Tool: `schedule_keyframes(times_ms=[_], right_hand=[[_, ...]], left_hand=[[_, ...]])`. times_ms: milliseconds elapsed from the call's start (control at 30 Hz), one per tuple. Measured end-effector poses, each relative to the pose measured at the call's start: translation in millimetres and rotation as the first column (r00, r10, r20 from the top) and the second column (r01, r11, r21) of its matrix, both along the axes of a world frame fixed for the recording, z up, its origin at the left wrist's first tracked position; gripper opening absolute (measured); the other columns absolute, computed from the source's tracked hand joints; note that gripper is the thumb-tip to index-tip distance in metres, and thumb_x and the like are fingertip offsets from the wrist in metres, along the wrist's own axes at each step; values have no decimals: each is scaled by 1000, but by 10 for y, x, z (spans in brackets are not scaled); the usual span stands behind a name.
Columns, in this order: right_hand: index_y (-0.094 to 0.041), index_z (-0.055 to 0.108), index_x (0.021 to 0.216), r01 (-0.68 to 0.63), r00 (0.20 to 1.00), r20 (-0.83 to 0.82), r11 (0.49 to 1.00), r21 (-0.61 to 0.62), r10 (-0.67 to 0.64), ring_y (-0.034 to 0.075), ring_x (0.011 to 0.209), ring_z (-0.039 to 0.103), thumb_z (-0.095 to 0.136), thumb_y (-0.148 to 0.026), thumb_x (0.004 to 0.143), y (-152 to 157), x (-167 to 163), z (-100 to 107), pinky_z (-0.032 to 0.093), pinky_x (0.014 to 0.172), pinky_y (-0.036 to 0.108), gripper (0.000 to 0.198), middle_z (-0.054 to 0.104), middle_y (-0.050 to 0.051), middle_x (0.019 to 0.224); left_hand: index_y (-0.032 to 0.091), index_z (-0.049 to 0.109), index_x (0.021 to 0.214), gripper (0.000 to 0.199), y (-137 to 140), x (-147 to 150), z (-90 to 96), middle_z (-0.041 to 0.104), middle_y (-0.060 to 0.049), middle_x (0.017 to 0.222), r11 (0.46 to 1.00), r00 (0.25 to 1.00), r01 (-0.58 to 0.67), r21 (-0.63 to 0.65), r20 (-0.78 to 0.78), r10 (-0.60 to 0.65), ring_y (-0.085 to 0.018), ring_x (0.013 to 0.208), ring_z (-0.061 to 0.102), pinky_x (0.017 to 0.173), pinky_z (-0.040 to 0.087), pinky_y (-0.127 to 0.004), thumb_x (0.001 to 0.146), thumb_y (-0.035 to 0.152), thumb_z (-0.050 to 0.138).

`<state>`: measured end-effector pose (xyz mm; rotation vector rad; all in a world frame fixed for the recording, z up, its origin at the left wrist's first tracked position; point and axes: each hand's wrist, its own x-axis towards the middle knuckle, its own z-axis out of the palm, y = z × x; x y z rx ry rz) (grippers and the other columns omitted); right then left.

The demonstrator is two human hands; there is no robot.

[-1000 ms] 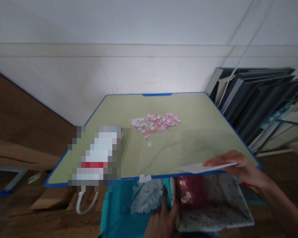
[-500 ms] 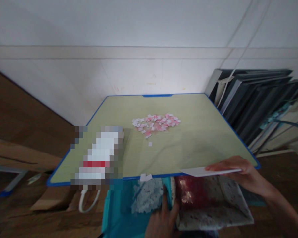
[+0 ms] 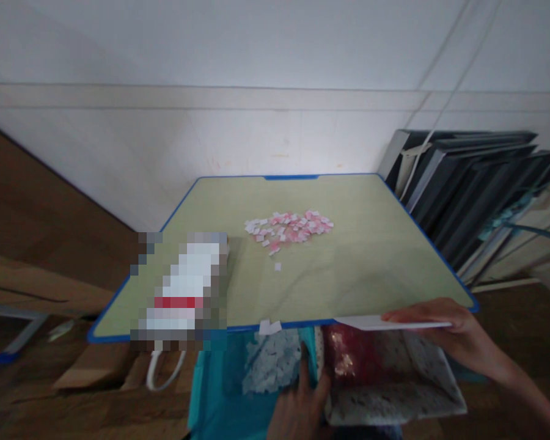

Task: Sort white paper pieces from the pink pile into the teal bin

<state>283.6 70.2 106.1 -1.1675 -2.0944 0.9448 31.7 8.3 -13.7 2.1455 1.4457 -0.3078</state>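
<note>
Nearest: left hand (image 3: 297, 400), fingers over the side-by-side walls of a teal bin (image 3: 238, 418) and a stained white tray (image 3: 394, 409). Whether it grips them or only rests there, cannot tell. Just ahead of its fingertips, in the bin, a heap of pale paper bits (image 3: 270, 366); to their right, something red and shiny in the tray.

Beyond and right: right hand (image 3: 453, 327) pinching a thin white card (image 3: 366, 322) flat by its right end, free end pointing left over the near table edge. Underside of grip hidden. Card looks light, fairly stiff, smooth; likely to crease if squeezed hard. A broad flat hold at the end seems right.

Left of the card's tip, paper slips (image 3: 269, 328) overhang the table's (image 3: 357, 263) rim; probably weightless, best lifted by the overhang.

Farther from both grips, pink-and-white slips (image 3: 297, 227) lie loosely piled; a draught might scatter them.
</note>
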Motion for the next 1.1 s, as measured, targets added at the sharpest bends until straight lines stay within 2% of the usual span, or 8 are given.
schedule_keyframes(times_ms=[167, 300, 433, 600, 767, 867, 933, 1100], right_hand=[[-28, 67, 92, 61, 997, 49, 998, -23, -60, 21, 83, 64, 53, -22, 78, 41, -12, 60, 51, 70, 29, 21, 68, 2, 92], [-29, 68, 90, 79, 997, 11, 996, 28, -79, 22, 80, 65, 55, -23, 76, 39, -117, 130, 52, 67, 30, 20, 69, 1, 89], [-28, 67, 91, 148, 989, -3, 985, 88, -148, 20, 74, 66, 55, -21, 76, 18, -380, 115, 52, 62, 25, 20, 70, 0, 86], [-21, 69, 85, 316, 949, -26, 944, 97, -315, 17, 64, 66, 52, -24, 78, 41, -860, -4, 50, 54, 21, 19, 71, 1, 76], [-20, 67, 88, 201, 979, -51, 979, 18, -200, 16, 64, 65, 47, -25, 81, 61, -1230, -23, 50, 59, 22, 22, 70, 1, 74], [-24, 67, 92, 85, 993, -78, 996, 3, -85, 14, 69, 65, 48, -26, 80, 40, -1314, 16, 50, 65, 21, 22, 70, 0, 78], [-25, 66, 94, 44, 996, -84, 999, 18, -42, 14, 71, 65, 49, -26, 80, 54, -1300, 49, 50, 68, 21, 22, 70, 0, 80], [-22, 67, 91, 202, 979, -58, 970, 133, -196, 17, 73, 65, 47, -27, 81, 304, -1127, 65, 51, 70, 25, 23, 70, 2, 82]], left_hand=[[30, 21, 130, 81, 20, 13, 72, 5, -27, 136, 1000, 999, 11, -13, -47, -11, -35, 85, 58, 65, 48, -44, 61, 31, 63], [29, 23, 130, 84, 38, 31, 119, 5, -27, 136, 1000, 999, 18, -11, -45, -18, -36, 85, 58, 64, 48, -43, 58, 30, 67], [30, 23, 130, 77, 41, 70, 153, 10, -28, 136, 999, 992, 17, -42, -127, -22, -33, 83, 59, 66, 48, -41, 63, 28, 62], [32, 16, 131, 85, 38, 72, 169, 16, -29, 134, 999, 988, 42, -18, -148, -44, -32, 78, 61, 63, 49, -41, 61, 35, 65], [27, 21, 131, 80, 1, 7, 35, 23, -33, 130, 991, 996, 84, 107, -49, -79, -33, 75, 61, 58, 50, -41, 62, 36, 62], [29, 3, 133, 95, -28, 4, -73, 22, -33, 130, 986, 995, 94, 137, -49, -88, -33, 73, 61, 53, 50, -43, 60, 38, 63], [29, 2, 133, 98, -35, 17, -109, 23, -33, 130, 985, 994, 96, 145, -64, -88, -32, 71, 61, 53, 50, -43, 58, 39, 65], [34, 6, 132, 78, 7, 46, -28, 15, -30, 133, 991, 986, 103, 90, -142, -90, -30, 72, 62, 55, 50, -41, 70, 30, 54]])
